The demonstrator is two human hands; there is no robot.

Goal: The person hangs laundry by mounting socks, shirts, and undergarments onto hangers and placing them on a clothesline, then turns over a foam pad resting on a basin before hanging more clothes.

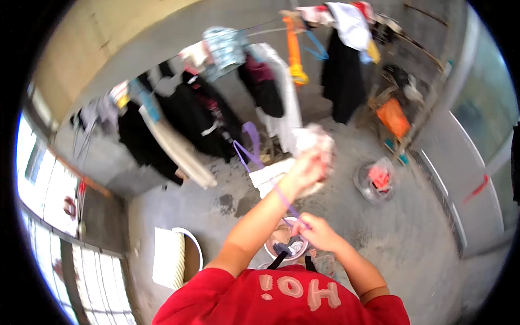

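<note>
My left hand (310, 169) is stretched forward and closed on a crumpled pale pink cloth (317, 142), both blurred by motion. Nearer my body, my right hand (317, 232) grips a thin purple strip, seemingly part of a clothes hanger (287, 201), which crosses my left forearm. A white cloth (266, 177) shows behind that forearm, with a looped purple piece (252, 138) beyond it. I cannot tell whether the purple parts are joined. Below my right hand, a basin (269, 250) holds dark and white wet-looking clothes.
A clothesline of garments, including a black garment (341, 76) and white trousers (279, 86), spans the far side. To the right stands a clear bag-lined bucket (364, 189) with red cloth. A white bin (196, 244) is at left, a cluttered rack (428, 108) at far right. Damp patches mark the floor.
</note>
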